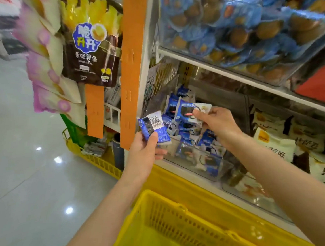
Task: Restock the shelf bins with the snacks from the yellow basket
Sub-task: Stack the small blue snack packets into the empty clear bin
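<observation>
1. The left hand grips a small blue-and-white snack packet, with the thumb across its front and the fingers curled behind. The wrapper is glossy, crinkled film, and a white barcode panel faces the camera.
2. The right hand pinches a second packet of the same kind between thumb and forefinger, by its right edge. It holds the packet over the bin, just right of the first one.
3. Under both hands, a clear bin of hard transparent plastic sits on the lower shelf. It holds a loose heap of the same blue-and-white packets, lying at all angles.
4. Nearer, at the bottom of the view, is the yellow basket. It is moulded plastic with slotted walls and stands close against the shelf front, below the arms.
5. Right of the clear bin, a neighbouring bin holds cream packets, pillow-shaped, with brown and yellow print.
6. On the shelf above, a large clear bin holds round brown cakes wrapped in blue film.
7. To the left, flat matt orange strips hang down the shelf's end. A dark brown bag with yellow print hangs beside them.
8. Far left, another yellow crate stands on the glossy grey floor.
</observation>
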A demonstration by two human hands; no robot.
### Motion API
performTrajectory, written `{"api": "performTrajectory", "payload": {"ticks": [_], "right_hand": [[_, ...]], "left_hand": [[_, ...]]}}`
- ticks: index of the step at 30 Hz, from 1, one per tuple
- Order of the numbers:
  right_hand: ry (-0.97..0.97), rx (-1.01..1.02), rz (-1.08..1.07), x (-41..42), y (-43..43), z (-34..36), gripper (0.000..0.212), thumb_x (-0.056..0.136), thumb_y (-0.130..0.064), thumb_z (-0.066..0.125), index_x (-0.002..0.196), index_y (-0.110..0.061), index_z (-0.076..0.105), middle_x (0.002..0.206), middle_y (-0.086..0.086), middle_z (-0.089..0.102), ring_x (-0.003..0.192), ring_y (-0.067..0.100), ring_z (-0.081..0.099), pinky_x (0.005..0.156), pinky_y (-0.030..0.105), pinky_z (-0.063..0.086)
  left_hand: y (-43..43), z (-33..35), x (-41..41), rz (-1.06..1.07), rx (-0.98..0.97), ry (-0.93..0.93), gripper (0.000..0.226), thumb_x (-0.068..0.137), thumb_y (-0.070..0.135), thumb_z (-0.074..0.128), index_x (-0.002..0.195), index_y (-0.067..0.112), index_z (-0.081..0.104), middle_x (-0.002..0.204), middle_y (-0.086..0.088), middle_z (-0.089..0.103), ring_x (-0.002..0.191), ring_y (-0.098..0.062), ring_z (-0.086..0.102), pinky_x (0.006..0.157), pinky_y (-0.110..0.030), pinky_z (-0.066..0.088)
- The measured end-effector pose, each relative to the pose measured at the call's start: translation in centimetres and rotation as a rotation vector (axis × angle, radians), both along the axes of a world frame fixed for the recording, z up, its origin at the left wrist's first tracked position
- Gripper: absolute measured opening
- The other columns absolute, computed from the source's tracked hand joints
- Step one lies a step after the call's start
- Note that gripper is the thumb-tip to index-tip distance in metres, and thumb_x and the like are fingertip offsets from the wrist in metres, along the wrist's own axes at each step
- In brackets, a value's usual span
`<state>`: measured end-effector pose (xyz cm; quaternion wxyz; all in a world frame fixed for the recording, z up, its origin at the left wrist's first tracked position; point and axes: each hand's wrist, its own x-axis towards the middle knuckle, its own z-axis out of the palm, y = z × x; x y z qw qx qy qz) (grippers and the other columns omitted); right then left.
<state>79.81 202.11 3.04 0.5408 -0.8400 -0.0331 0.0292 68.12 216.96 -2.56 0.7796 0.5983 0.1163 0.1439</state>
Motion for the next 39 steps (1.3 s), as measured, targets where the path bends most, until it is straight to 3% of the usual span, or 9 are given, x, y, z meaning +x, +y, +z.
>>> {"api": "performTrajectory", "payload": {"ticks": [5,10,15,21,24,28,34,37,39], "right_hand": [[-0.04,-0.203,-0.16,5.7,4.4,-2.8,0.046,0.081,-0.032,0.072,0.056,-0.016,0.037,0.055,0.001,0.047,0.053,0.014,0.047,0.048,0.026,0.036],[-0.055,-0.21,-0.163,7.9,6.0,-6.0,0.044,0.081,-0.024,0.073,0.057,-0.012,0.038,0.065,0.013,0.054,0.085,0.036,0.066,0.075,0.045,0.053],[-0.03,-0.205,-0.114,8.4,6.0,-6.4,0.047,0.082,-0.024,0.072,0.101,0.017,0.058,0.098,0.032,0.065,0.08,0.035,0.067,0.082,0.053,0.053],[-0.161,-0.367,-0.116,6.5,5.9,-4.3,0.064,0.085,-0.032,0.066,0.129,0.005,0.037,0.133,0.019,0.044,0.124,0.031,0.043,0.101,0.041,0.04],[-0.289,-0.232,-0.053,2.6,5.0,-2.3,0.042,0.095,-0.034,0.049,0.125,-0.006,0.045,0.121,0.007,0.053,0.106,0.017,0.052,0.088,0.032,0.043],[-0.172,-0.142,0.196,-3.2,3.4,-0.8,0.034,0.098,-0.041,0.034,0.116,-0.018,0.052,0.092,-0.009,0.062,0.078,0.003,0.062,0.067,0.021,0.051],[-0.025,0.011,0.309,-7.4,1.1,0.2,0.006,0.09,-0.021,0.059,0.093,-0.018,0.063,0.09,0.003,0.07,0.063,-0.002,0.063,0.057,0.013,0.053],[-0.301,-0.136,0.236,-8.6,0.0,0.2,0.008,0.086,-0.02,0.065,0.091,-0.022,0.059,0.089,-0.006,0.065,0.078,0.005,0.064,0.067,0.02,0.055],[-0.58,-0.377,0.287,-9.7,-0.5,-0.2,0.011,0.085,-0.017,0.065,0.093,-0.02,0.06,0.092,-0.009,0.062,0.085,0.006,0.061,0.074,0.022,0.052]], "left_hand": [[1.3,0.3,1.1,0.038,-0.009,-0.005,0.01,0.097,0.022,0.044,0.089,0.026,0.048,0.084,0.002,0.063,0.056,-0.006,0.063,0.056,-0.018,0.054],[1.7,0.8,1.7,0.042,-0.087,0.01,0.008,0.097,0.026,0.045,0.09,0.028,0.048,0.096,-0.008,0.064,0.06,-0.01,0.062,0.057,-0.02,0.055],[1.0,0.6,2.0,0.007,-0.098,0.012,0.007,0.096,0.025,0.046,0.09,0.025,0.049,0.095,-0.001,0.064,0.058,-0.009,0.062,0.054,-0.019,0.052],[0.3,0.5,1.4,-0.073,-0.059,0.035,0.009,0.097,0.024,0.044,0.095,0.031,0.049,0.088,0.007,0.06,0.055,-0.005,0.06,0.054,-0.018,0.052],[0.2,0.3,0.6,-0.125,-0.026,0.041,0.013,0.098,0.021,0.043,0.102,0.029,0.052,0.092,0.001,0.061,0.064,-0.005,0.059,0.056,-0.015,0.052],[0.1,0.3,-0.6,-0.204,0.014,0.043,0.014,0.097,0.02,0.045,0.101,0.028,0.056,0.09,0.004,0.063,0.064,-0.001,0.06,0.055,-0.012,0.049],[-0.5,0.5,-1.5,-0.229,0.088,0.068,0.024,0.096,0.026,0.045,0.117,0.018,0.054,0.092,0.007,0.062,0.073,-0.001,0.061,0.061,-0.014,0.049],[-1.2,0.3,-1.7,-0.199,0.036,0.169,0.034,0.096,0.036,0.042,0.124,0.018,0.047,0.103,0.007,0.055,0.094,-0.007,0.055,0.08,-0.023,0.048],[-1.6,0.6,-1.8,-0.276,-0.2,0.202,0.042,0.095,0.043,0.036,0.112,0.011,0.058,0.101,-0.004,0.061,0.093,-0.017,0.061,0.08,-0.03,0.05]]}}
